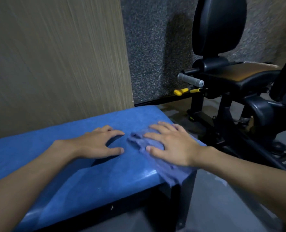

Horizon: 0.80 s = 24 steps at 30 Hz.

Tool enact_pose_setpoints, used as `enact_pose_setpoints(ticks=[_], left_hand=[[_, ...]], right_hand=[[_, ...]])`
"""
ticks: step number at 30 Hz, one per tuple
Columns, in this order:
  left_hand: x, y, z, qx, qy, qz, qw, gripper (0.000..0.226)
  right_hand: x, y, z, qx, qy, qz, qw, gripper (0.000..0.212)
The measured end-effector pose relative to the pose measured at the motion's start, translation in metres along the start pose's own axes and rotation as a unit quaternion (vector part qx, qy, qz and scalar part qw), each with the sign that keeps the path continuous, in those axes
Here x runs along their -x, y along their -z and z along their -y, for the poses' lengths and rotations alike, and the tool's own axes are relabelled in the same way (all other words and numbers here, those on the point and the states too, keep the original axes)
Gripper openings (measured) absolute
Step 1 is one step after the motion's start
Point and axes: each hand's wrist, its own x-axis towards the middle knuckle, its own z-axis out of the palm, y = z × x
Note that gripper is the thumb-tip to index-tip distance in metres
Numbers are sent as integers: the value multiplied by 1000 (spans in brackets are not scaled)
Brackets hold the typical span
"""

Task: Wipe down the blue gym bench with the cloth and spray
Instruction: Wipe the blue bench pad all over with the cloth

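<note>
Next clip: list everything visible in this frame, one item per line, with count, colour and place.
bench: 1, blue, across the foreground
cloth: 1, blue-grey, on the bench's right end, draping over its edge
exercise machine: 1, black, right background
handle: 1, grey, on the machine's left side
lever: 1, yellow, below the handle
panel: 1, beige wood-grain, behind the bench
wall: 1, speckled grey, behind the machine
spray: none in view
left hand: 1, bare, fingers spread, resting on the bench
right hand: 1, bare, flat, pressing the cloth
</note>
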Motion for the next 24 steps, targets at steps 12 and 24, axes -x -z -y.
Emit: enact_pose_setpoints(ticks=[12, 24], left_hand=[[-2, -1, 16, -20, 14, -39, 999, 91], [-10, -11, 24, -53, -31, -46, 997, 62]], right_hand=[[4, 6, 28, 46, 42, 67, 996, 77], [-76, -10, -53, -138, -169, 6, 976, 61]])
